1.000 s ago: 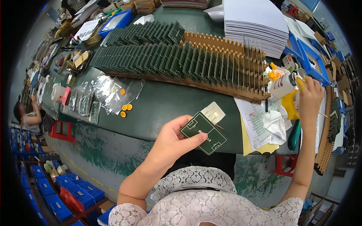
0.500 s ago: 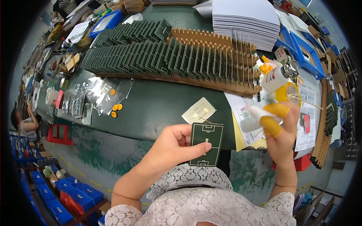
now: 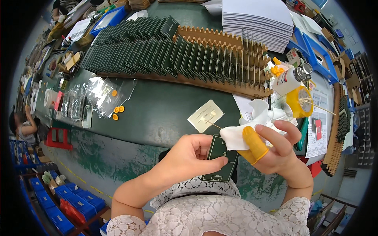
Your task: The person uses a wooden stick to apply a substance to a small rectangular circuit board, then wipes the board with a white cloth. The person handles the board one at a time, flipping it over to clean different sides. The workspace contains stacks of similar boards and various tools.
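Observation:
My left hand (image 3: 193, 157) grips a dark green card-sized plate (image 3: 221, 167) with white pitch lines, thumb lying across its face. Yellow finger covers sit on two fingers of my right hand (image 3: 271, 147), which pinches a white cloth or tissue (image 3: 240, 135). That tissue lies against the upper right corner of the plate and hides it. Just beyond my hands, a cream card (image 3: 205, 115) rests on the green table with a thin stick (image 3: 212, 124) on it. Many similar green plates (image 3: 138, 59) stand in rows in notched brown racks (image 3: 220, 82) further back.
At right stand a white bottle with a metal top (image 3: 289, 80) and a yellow tape roll (image 3: 300, 103) holding thin sticks. Papers (image 3: 319, 129) lie beneath. Left are clear plastic bags (image 3: 104, 96) and several orange round pieces (image 3: 116, 109). A stack of white sheets (image 3: 256, 23) is at the back.
My right hand has come left and down with the white tissue, bringing it from above the papers onto the plate. The plate in my left hand has tilted and lowered slightly.

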Demonstrator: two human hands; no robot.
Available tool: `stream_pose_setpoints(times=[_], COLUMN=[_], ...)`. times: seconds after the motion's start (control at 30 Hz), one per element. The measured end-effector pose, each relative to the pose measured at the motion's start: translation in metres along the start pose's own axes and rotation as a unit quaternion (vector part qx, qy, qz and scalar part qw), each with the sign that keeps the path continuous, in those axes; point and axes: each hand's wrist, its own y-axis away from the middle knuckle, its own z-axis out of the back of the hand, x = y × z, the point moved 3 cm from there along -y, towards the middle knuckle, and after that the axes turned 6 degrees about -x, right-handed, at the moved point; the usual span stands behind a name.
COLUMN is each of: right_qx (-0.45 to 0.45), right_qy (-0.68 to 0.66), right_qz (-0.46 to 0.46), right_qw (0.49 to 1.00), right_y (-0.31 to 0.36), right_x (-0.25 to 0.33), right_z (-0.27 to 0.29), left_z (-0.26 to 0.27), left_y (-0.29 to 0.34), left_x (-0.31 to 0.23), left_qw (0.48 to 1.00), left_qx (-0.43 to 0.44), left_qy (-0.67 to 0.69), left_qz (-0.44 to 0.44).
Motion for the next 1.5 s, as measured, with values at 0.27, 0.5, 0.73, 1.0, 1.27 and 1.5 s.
stream_pose_setpoints(times=[0.27,0.5,0.73,1.0,1.27,1.5], right_qx=[0.031,0.062,0.058,0.081,0.099,0.052], right_qy=[-0.009,-0.028,-0.003,0.045,-0.221,-0.464], right_qz=[0.012,0.006,0.004,-0.030,-0.356,-0.628], right_qw=[0.999,0.998,0.998,0.995,0.903,0.622], right_y=[-0.001,0.001,0.009,0.010,0.030,0.059], right_x=[0.008,0.010,0.006,0.001,-0.040,-0.055], right_z=[-0.001,-0.004,-0.002,0.011,0.010,0.007], left_z=[0.002,0.000,0.003,0.006,0.004,0.005], left_y=[-0.001,0.001,0.003,0.007,0.009,0.007], left_x=[0.004,0.001,0.002,-0.001,-0.006,-0.004], left_qw=[1.000,1.000,0.999,0.996,0.995,0.994], left_qx=[-0.002,-0.017,-0.040,-0.066,-0.089,-0.095], left_qy=[0.001,0.011,0.031,0.064,0.037,-0.001], left_qz=[-0.007,-0.011,0.012,0.014,-0.018,-0.045])
